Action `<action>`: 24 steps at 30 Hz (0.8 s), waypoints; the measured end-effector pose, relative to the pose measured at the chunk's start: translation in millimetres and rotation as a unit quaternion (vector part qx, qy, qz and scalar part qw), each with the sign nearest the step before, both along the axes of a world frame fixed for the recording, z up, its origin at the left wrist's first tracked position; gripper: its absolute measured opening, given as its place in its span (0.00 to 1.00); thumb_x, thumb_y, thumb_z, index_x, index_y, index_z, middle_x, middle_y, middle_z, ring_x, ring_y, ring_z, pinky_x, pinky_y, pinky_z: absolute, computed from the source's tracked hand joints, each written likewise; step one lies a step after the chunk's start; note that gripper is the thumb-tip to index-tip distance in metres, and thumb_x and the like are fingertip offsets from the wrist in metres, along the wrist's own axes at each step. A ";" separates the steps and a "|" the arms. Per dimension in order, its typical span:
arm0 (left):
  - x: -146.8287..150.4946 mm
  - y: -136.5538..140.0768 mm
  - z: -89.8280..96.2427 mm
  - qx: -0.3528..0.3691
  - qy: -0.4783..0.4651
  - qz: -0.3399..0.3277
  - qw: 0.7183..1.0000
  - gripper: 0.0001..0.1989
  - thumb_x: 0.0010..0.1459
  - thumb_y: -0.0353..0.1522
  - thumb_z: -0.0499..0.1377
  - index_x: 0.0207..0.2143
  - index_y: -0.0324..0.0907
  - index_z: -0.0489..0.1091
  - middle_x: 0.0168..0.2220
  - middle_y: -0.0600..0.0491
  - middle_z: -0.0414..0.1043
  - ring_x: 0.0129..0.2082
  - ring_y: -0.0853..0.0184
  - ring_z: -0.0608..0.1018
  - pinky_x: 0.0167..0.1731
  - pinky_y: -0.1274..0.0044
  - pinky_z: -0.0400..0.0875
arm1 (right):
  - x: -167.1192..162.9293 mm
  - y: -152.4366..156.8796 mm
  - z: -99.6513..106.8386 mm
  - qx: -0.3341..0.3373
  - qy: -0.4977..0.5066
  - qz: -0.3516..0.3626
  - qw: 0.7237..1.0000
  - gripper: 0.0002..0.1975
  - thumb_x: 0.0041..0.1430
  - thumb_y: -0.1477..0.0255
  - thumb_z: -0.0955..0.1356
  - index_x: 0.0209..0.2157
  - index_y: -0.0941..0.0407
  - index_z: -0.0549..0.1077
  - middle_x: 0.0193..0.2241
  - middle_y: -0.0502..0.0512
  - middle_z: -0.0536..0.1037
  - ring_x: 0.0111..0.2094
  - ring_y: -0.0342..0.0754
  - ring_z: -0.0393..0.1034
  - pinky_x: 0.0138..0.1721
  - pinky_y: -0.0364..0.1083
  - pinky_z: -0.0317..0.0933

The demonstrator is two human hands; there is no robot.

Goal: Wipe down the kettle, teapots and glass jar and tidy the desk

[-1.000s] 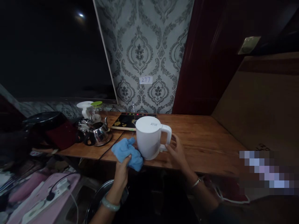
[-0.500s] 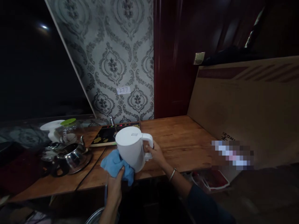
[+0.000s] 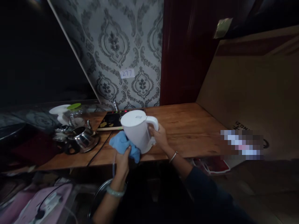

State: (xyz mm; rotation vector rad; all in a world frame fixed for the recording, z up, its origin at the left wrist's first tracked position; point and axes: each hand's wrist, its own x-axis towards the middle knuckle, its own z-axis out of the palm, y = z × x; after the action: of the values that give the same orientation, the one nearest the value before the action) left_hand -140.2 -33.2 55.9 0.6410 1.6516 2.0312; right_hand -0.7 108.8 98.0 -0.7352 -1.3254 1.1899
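Observation:
A white electric kettle (image 3: 137, 133) is tilted over the front edge of the wooden table, its lid down. My right hand (image 3: 160, 137) is closed around its handle on the right side. A crumpled blue cloth (image 3: 122, 143) is in my left hand (image 3: 123, 157), pressed to the lower left of the kettle; some of those fingers are hidden by the cloth. Behind the kettle lies a black induction cooktop (image 3: 109, 120) with gold flowers and lit red marks.
A steel teapot (image 3: 84, 138) and a green-lidded jar (image 3: 76, 115) stand at the left, under a large dark screen (image 3: 44, 56). A cardboard box (image 3: 252, 87) leans at the right. A black cord (image 3: 98, 152) crosses the table. A pink surface with a power strip (image 3: 50, 203) lies lower left.
My view has tipped downward, showing more below the table at the left. Both hands keep hold of the kettle and cloth, with little visible shift between them.

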 end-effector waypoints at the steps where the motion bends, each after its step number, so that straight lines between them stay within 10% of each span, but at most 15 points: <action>1: 3.0 2.2 1.2 0.007 0.014 0.009 1.000 0.24 0.42 0.39 0.71 0.43 0.40 0.76 0.44 0.48 0.80 0.50 0.54 0.78 0.55 0.66 0.70 | 1.8 1.6 1.0 0.007 -0.005 -0.008 1.000 0.19 0.47 0.54 0.72 0.33 0.56 0.76 0.30 0.52 0.79 0.32 0.49 0.69 0.37 0.48 0.65; 13: 20.3 23.0 10.3 0.016 -0.073 -0.099 0.992 0.24 0.36 0.35 0.73 0.40 0.39 0.77 0.39 0.49 0.81 0.42 0.58 0.81 0.47 0.69 0.73 | 52.6 31.8 -8.9 0.016 -0.061 -0.146 0.987 0.26 0.47 0.44 0.69 0.24 0.55 0.70 0.20 0.46 0.66 0.25 0.44 0.59 0.27 0.45 0.57; 24: -17.1 -19.8 18.8 -0.037 -0.014 -0.023 0.999 0.22 0.36 0.37 0.74 0.36 0.39 0.77 0.35 0.50 0.80 0.40 0.57 0.80 0.44 0.69 0.73 | 124.4 79.0 -38.4 0.021 -0.109 -0.297 0.948 0.26 0.49 0.44 0.68 0.19 0.52 0.62 0.18 0.44 0.60 0.22 0.42 0.55 0.24 0.45 0.51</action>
State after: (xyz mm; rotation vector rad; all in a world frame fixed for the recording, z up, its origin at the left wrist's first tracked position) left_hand -157.4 -53.0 74.8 0.6170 1.6722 1.9291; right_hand 123.7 187.9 59.6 -1.1607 -1.1759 0.6066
